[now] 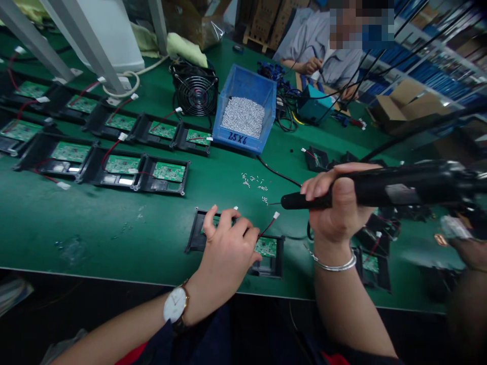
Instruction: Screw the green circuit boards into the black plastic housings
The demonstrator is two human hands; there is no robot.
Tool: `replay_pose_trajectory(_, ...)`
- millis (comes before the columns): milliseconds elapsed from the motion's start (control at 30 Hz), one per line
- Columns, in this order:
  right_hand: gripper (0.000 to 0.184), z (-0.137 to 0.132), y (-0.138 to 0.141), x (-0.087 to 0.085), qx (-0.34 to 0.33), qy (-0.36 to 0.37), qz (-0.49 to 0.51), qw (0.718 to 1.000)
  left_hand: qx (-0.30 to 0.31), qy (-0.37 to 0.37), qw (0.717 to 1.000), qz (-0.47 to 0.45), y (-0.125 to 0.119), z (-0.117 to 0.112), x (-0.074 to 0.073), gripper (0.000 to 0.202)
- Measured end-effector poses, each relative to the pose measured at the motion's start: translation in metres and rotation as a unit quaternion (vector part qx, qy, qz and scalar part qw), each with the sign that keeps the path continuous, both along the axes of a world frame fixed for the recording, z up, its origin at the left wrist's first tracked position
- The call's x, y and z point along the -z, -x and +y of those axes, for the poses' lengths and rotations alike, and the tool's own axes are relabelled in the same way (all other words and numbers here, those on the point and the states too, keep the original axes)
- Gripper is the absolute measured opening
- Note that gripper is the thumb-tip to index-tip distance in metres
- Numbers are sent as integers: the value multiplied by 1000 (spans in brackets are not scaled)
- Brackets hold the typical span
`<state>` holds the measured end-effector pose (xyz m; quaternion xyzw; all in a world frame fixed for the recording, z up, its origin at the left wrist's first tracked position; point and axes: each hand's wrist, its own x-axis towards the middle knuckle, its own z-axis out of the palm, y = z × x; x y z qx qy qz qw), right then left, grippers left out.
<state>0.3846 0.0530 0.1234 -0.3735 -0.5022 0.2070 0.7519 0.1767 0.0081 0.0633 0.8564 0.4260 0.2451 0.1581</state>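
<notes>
My left hand (230,248) rests over two black plastic cases, its fingers spread and slightly bent. Green circuit boards sit in both; the right-hand board (266,247) shows beside my thumb, with a red and black lead ending in a white plug (276,215). My hand hides much of the left case (196,238). My right hand (337,208) is wrapped around a black electric screwdriver (395,185), held almost level above the bench. Its thin bit points left, close to a scatter of small silver screws (262,188) on the green bench top.
Rows of black cases with boards (167,172) stand at the left. Behind the screws are a blue bin (243,139) of small metal pieces and a black fan (198,94). A co-worker (304,43) sits across the bench; another person's arm (470,253) is at the right.
</notes>
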Motion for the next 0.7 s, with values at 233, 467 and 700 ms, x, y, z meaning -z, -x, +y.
replay_pose_trajectory(233, 27, 7, 0, 22, 31, 13, 15, 999, 5, 5, 1000, -10, 3, -2, -4, 52)
replay_pose_trajectory(467, 26, -7, 2, -5, 35, -11, 22, 999, -21, 6, 997, -76, 14, 5, -4, 42)
replay_pose_trajectory(700, 33, -31, 16, -47, 5, -32, 72, 997, -73, 75, 987, -122, 16, 19, -7, 37)
